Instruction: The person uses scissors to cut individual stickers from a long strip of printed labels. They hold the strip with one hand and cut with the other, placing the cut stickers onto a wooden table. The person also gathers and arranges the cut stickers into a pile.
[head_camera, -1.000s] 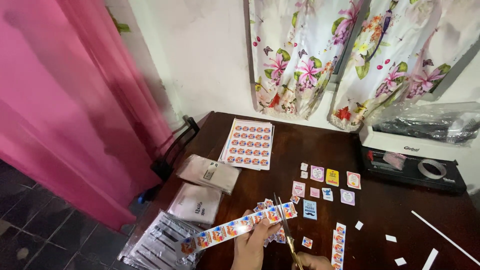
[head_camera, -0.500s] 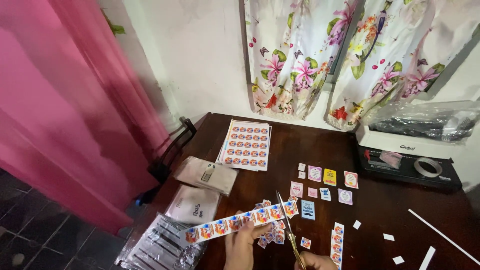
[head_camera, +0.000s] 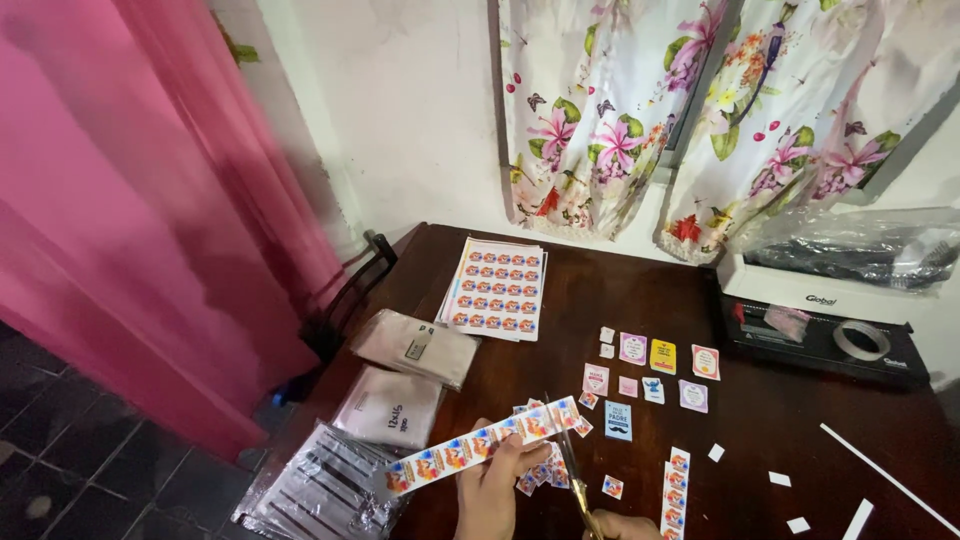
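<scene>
Dark wooden table (head_camera: 800, 420), viewed from the head camera, hands at the bottom edge of frame.

Left hand (head_camera: 497, 480) is pinched closed on a long sticker strip (head_camera: 480, 445), thumb and fingers gripping it near its right third. The strip's long axis runs from about 8 o'clock, low left, to 2 o'clock, upper right. Its free right end reaches toward the scissors.

Scissors (head_camera: 568, 470) stand nearly upright in frame, point at roughly 12 o'clock, blades crossing the strip close to its right end. Cannot tell from this view whether the blades are parted or closed on the paper.

Right hand (head_camera: 620, 527) is at 6 o'clock, mostly cut off by the frame edge. Only knuckles show around the yellow handles. It appears wrapped on the handles, but the finger positions are hidden.

The two hands sit just beside each other, left at 9 o'clock of right. The left hand is nearer the strip.

Around them:
- cut single stickers (head_camera: 540, 475), partly hidden under the left hand
- a short sticker strip (head_camera: 675, 490) at 3 o'clock
- a stack of uncut sticker sheets (head_camera: 497, 288) at 12 o'clock
- plastic-wrapped packets (head_camera: 320, 490) at 9 o'clock
</scene>
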